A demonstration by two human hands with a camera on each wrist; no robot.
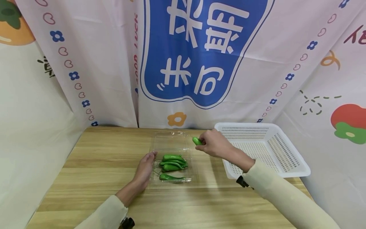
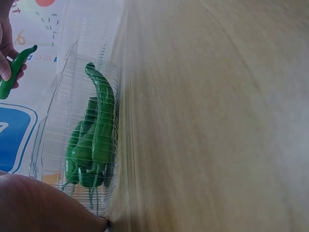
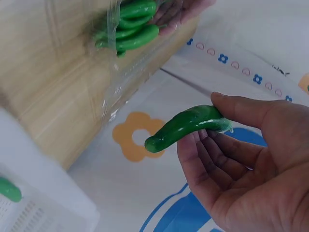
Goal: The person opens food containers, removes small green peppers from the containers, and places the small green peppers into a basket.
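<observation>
My right hand [image 1: 215,143] pinches a green chili pepper [image 3: 190,124] between thumb and fingers, held in the air between the clear box and the white basket. The pepper's curved, rounded end points away from the palm in the right wrist view. The clear plastic box [image 2: 50,113] lies with its lid folded back on the table. Several green peppers [image 1: 172,157] lie inside it, mostly side by side, with one a little apart near the front. My left hand [image 1: 145,171] rests against the box's left side, fingers extended along its wall.
A white perforated basket [image 1: 291,156] stands at the right of the wooden table [image 1: 108,156]. Inside it lies another green pepper [image 3: 9,189], partly seen in the right wrist view. A printed cloth [image 1: 114,95] hangs behind the table's back edge.
</observation>
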